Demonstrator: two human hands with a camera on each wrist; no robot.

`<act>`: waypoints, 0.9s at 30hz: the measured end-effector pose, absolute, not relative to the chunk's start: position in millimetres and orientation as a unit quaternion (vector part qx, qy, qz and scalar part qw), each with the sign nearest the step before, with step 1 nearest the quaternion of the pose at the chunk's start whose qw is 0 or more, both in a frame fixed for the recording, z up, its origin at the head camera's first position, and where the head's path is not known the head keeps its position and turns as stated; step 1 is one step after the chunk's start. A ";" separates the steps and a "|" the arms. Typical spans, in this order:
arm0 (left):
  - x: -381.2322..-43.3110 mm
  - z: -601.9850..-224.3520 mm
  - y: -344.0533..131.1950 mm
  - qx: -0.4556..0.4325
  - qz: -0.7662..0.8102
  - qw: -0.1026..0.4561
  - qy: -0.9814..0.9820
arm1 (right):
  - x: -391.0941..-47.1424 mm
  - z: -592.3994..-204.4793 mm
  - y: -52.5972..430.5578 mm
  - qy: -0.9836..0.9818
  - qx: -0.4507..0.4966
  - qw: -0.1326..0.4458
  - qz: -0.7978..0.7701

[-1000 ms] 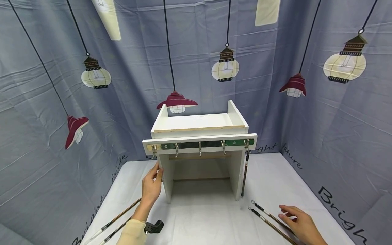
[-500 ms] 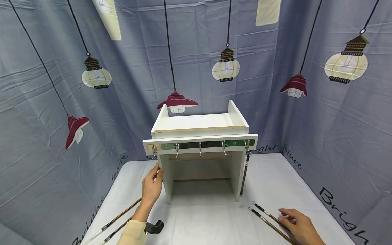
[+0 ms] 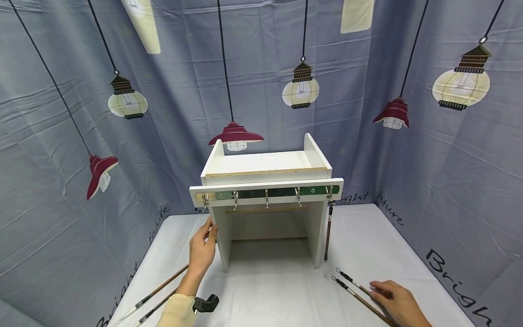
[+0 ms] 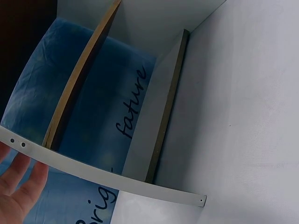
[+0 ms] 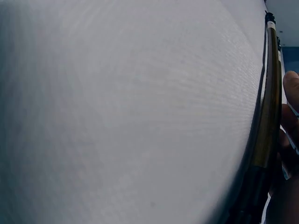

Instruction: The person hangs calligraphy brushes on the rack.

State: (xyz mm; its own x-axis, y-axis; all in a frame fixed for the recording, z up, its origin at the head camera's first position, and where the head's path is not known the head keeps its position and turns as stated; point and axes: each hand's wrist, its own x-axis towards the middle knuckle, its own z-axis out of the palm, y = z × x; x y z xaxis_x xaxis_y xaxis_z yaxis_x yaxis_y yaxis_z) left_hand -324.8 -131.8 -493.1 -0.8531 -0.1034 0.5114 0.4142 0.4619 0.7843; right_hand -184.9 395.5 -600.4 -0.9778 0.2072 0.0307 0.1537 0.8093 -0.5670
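A small white shelf [image 3: 267,177] with a row of metal hooks [image 3: 267,198] along its front stands on the white table. My left hand [image 3: 202,247] touches the shelf's left side panel [image 4: 103,175]; in the left wrist view its fingers lie nearly straight against that panel. A dark writing brush [image 3: 328,234] hangs from the rightmost hook. At the right front, two brown-handled brushes with loops lie side by side, the outer brush [image 3: 353,284] and the inner brush [image 3: 357,297]. My right hand [image 3: 398,302] is over the outer one, fingers loosely bent; contact with it is unclear.
Two more brushes, one brown-handled brush [image 3: 165,285] and another brush [image 3: 157,306], lie at the left front, partly behind my left arm. A black wrist mount [image 3: 206,303] sticks out from the left sleeve. A printed grey-blue curtain [image 3: 261,81] surrounds the table [image 3: 278,299].
My right hand has shifted slightly left and down along the outer brush, its fingers drawing nearer together. The hanging brush has swung a little. My left hand has stayed on the shelf.
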 end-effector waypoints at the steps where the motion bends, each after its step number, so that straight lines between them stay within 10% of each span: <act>1: -324.9 -493.1 -131.8 -0.094 -0.510 0.253 -0.817 | -185.1 -600.7 395.8 -0.951 -0.093 0.043 0.293; 27: -323.0 -492.5 -130.8 -0.094 -0.505 0.259 -0.818 | -186.5 -607.2 394.6 -0.956 -0.079 0.034 0.279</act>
State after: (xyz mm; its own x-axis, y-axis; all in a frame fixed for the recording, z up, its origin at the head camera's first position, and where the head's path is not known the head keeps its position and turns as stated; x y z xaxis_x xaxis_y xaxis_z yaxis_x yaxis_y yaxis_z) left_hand -323.0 -130.8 -492.5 -0.8480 -0.1074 0.5190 0.4162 0.4712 0.7776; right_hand -186.5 394.6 -607.2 -0.9854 0.1692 0.0206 0.1316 0.8319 -0.5391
